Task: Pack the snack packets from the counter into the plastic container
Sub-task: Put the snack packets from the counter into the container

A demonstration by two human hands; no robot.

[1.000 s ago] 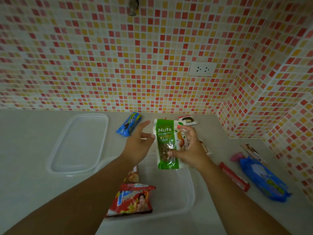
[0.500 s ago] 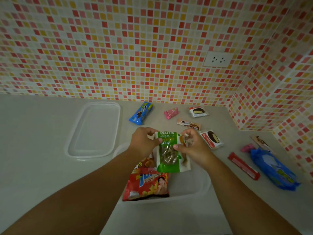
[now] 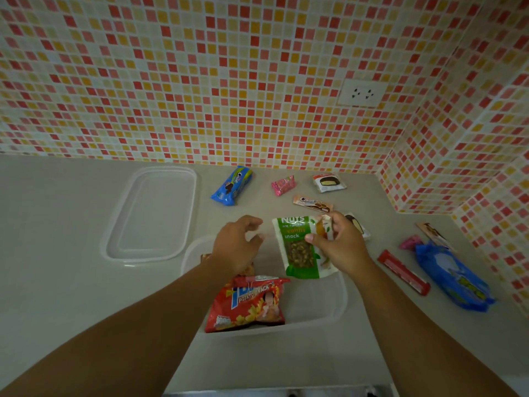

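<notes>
The clear plastic container (image 3: 340,308) sits on the counter in front of me. A red potato snack bag (image 3: 249,306) lies in its near left part, with a brownish packet (image 3: 247,269) partly hidden behind it under my left wrist. My right hand (image 3: 339,242) grips the green nuts packet (image 3: 297,247) by its right edge over the container's far side. Just left of the packet, my left hand (image 3: 236,243) hovers with curled fingers, holding nothing.
The container's lid (image 3: 151,214) lies to the left. Loose on the counter: a blue cookie pack (image 3: 232,185), a pink sweet (image 3: 282,185), a white cake packet (image 3: 328,182), a brown bar (image 3: 312,202), a red bar (image 3: 403,272), a big blue pack (image 3: 453,277). Tiled walls close off the back and right.
My left hand has let go of the nuts packet's left edge and pulled slightly left. My right hand still holds the packet, now lower over the container.
</notes>
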